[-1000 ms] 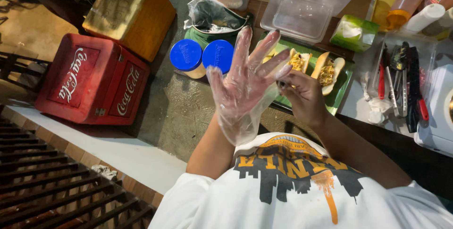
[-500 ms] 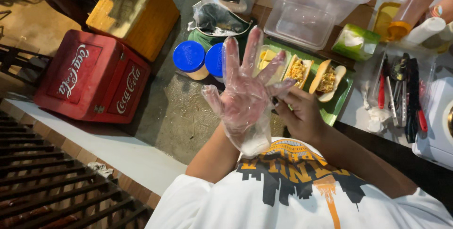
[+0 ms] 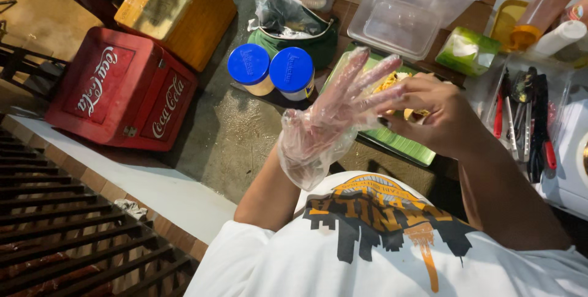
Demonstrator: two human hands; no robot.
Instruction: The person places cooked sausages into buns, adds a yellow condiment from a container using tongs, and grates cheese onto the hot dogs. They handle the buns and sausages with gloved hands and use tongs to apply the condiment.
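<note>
Nearest the camera is the person's white T-shirt point(image 3: 392, 242) with a dark and orange skyline print across the chest. Just above it the left hand point(image 3: 318, 131) is raised, palm turned toward the right, inside a loose clear plastic glove point(image 3: 303, 150) whose open cuff hangs wide around the wrist. Its fingers point(image 3: 361, 79) are straight and slightly spread, pointing up and to the right. The bare right hand point(image 3: 438, 116) sits just beside them, its fingers curled and pinching the glove at the tips of the left hand's fingers, so the thin film lies between the two hands and covers the left one from fingertips to wrist.

Under both hands, on the worktop point(image 3: 245, 138), lies a green tray point(image 3: 398, 141) lined with leaf; yellow filled food point(image 3: 392, 79) shows on it between the gloved fingers and the right hand, mostly hidden. Left of the tray stand two jars with blue lids point(image 3: 269, 67), touching each other. To the right a clear bin holds tongs and red-handled tools point(image 3: 527, 113).

Farther off sit a green bowl with a dark plastic bag point(image 3: 294, 24), an empty clear plastic tub point(image 3: 398, 24), a green packet of tissues point(image 3: 468, 52) and an orange squeeze bottle point(image 3: 539, 12). Down on the floor at the left are a red cooler box point(image 3: 122, 92) and a yellow box point(image 3: 177, 6) beyond it
</note>
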